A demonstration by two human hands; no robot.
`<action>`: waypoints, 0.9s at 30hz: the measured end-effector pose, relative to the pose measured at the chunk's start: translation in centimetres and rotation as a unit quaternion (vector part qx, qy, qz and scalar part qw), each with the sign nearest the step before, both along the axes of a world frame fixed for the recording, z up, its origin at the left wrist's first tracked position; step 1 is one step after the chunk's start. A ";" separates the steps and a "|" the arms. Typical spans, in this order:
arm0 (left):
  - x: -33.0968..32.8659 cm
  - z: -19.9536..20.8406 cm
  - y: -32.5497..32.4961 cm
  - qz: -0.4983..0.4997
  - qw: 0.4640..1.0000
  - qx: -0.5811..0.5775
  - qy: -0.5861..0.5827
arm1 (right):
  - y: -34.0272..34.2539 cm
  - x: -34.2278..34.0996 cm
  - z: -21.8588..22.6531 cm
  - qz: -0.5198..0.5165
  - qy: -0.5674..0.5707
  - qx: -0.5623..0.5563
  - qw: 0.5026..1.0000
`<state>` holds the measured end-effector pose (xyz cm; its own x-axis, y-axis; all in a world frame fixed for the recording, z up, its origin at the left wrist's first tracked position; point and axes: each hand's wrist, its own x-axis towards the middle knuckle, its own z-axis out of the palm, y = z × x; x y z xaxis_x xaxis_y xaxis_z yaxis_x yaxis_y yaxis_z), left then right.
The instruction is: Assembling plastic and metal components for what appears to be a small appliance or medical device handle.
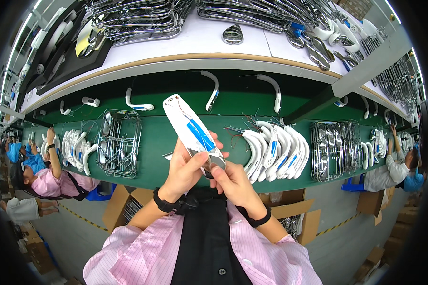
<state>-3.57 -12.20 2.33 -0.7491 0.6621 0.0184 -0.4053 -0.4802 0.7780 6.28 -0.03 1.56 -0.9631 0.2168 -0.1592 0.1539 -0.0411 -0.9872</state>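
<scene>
A white elongated part (179, 115), above the green bench (154, 138), points its long axis toward eleven o'clock, the left hand (181, 169) clamped nearer its middle, the right hand (235, 183) gripping its shiny five-o'clock end

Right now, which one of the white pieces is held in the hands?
The long white piece with blue strips, gripped near its lower end by the left hand and the right hand. The other white pieces are in neither hand.

This is a factory assembly workshop. Curved white plastic parts (286, 147) crowd a long green workbench (152, 137); yellow-and-black striped tape (335, 225) marks the floor.
</scene>
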 end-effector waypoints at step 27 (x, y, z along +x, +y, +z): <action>-0.5 -1.9 0.9 -0.095 0.991 -0.096 -0.004 | 0.5 -2.9 -2.1 -0.064 0.028 -0.261 0.963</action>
<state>-4.04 -11.34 0.39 -0.6103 0.7820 -0.1266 -0.4807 -0.2385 0.8439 3.40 0.48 -0.55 -0.9440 0.2384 -0.2280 0.0626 -0.5491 -0.8334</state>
